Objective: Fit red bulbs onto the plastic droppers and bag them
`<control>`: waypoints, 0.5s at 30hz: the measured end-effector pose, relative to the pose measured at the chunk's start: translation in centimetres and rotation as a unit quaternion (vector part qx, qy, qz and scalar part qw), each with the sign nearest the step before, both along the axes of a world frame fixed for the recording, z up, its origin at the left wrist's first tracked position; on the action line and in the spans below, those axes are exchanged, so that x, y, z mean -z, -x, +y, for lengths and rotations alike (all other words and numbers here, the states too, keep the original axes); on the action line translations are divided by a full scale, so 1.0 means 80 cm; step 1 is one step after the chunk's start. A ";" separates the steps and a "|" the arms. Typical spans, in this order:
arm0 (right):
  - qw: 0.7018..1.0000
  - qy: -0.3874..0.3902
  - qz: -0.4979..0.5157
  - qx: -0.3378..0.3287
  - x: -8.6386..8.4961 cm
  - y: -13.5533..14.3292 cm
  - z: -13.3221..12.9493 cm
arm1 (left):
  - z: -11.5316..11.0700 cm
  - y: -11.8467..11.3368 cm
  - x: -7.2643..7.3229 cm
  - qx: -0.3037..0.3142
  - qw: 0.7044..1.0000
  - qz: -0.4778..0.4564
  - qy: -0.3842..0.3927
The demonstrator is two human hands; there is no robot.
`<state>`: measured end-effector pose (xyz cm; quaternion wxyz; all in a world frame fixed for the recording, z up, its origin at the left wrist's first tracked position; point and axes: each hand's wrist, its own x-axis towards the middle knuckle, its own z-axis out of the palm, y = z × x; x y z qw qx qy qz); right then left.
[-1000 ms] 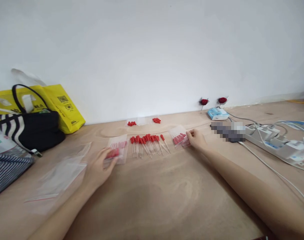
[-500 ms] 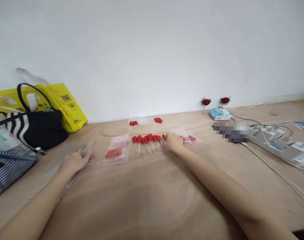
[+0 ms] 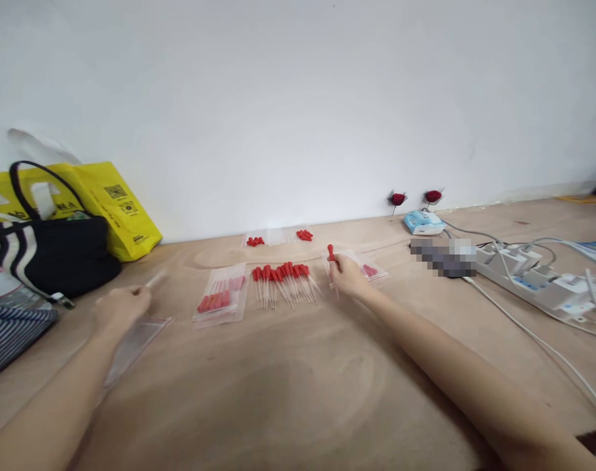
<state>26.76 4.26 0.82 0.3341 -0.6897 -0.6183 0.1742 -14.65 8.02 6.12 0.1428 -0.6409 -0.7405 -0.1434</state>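
Note:
My right hand (image 3: 347,277) pinches a dropper (image 3: 330,252), its red bulb up and its thin clear tip pointing down. Left of that hand lies a row of droppers (image 3: 285,278) with red bulbs and slim clear stems. My left hand (image 3: 122,307), slightly blurred, is closed on a clear plastic bag (image 3: 155,280) whose edge sticks out past the fingers. Under it lies another clear zip bag (image 3: 135,347), flat on the table. A filled zip bag (image 3: 222,294) with red-bulbed droppers is between the left hand and the row. Behind my right hand rests another bag (image 3: 376,271) with red bulbs.
Small bags with red bulbs (image 3: 255,241) lie by the wall. On the left stand a yellow bag (image 3: 125,216), a black bag (image 3: 76,252) and a striped pouch (image 3: 17,337). Tissues (image 3: 424,223), a power strip (image 3: 533,275) and cables are on the right.
My right hand has taken a dropper from the right end of the row and raised it upright. The left hand has closed and lifted a clear bag off the flat ones, moving left.

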 end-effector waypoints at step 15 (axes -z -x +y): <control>0.889 -0.052 0.454 -0.038 0.037 -0.060 -0.086 | -0.184 -0.245 0.062 0.496 0.861 -0.050 0.100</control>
